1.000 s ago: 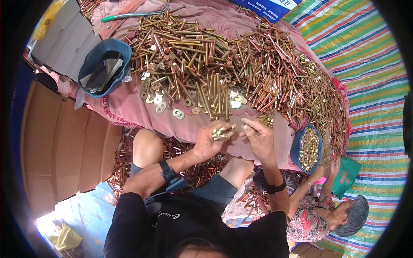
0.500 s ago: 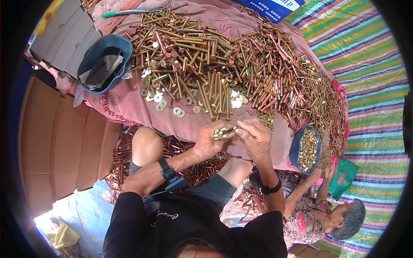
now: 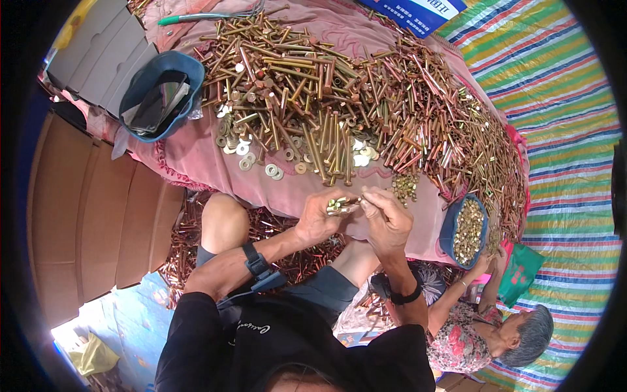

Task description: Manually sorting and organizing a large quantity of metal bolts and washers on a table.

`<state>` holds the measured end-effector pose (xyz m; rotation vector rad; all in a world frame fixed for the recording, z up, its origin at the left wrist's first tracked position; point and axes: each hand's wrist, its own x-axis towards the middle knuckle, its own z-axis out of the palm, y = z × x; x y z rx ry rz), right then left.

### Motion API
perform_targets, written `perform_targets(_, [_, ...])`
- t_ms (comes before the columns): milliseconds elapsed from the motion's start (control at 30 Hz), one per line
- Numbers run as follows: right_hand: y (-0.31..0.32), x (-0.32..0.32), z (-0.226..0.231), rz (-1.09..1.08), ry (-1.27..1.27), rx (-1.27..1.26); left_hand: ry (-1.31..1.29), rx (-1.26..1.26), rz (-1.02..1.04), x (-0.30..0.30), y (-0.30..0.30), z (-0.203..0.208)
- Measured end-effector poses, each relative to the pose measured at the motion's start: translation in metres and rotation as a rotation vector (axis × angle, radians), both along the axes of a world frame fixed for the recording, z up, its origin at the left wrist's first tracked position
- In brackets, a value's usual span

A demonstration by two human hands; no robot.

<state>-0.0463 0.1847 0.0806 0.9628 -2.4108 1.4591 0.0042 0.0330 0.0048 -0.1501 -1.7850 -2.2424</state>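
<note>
My left hand (image 3: 316,221) is closed round a small bundle of gold-coloured bolts (image 3: 336,206), their ends showing at the fingers. Close on its right, my right hand (image 3: 390,222) pinches thumb and forefinger together at the tip of a bolt pointing out of the bundle. Whatever is in that pinch is too small to make out. Both hands are above the near edge of a pink cloth (image 3: 255,189). Beyond them lies a big heap of brass-coloured bolts (image 3: 294,78), with flat washers (image 3: 271,170) along its near side and small nuts (image 3: 405,186) by my right hand.
A blue tub of small brass nuts (image 3: 469,232) stands at the right. Another blue tub (image 3: 150,134) with dark packets is at the left, beside cardboard boxes (image 3: 98,215). A person in a flowered top (image 3: 460,336) works at lower right. More bolts (image 3: 307,251) lie below my knees.
Both hands stay almost in place, with the right fingertips still meeting at the bolt's tip. The bundle in my left hand has turned slightly. The whole view has shifted a little.
</note>
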Motion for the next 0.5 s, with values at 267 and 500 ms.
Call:
perform_targets(267, [-0.006, 0.003, 0.017, -0.062, -0.003, 0.187, -0.035, 0.030, -0.028, -0.002, 0.003, -0.008])
perform_targets(500, [0.006, 0.003, 0.008, -0.111, -0.262, 0.249, -0.013, -0.136, -0.004, 0.003, -0.002, -0.001])
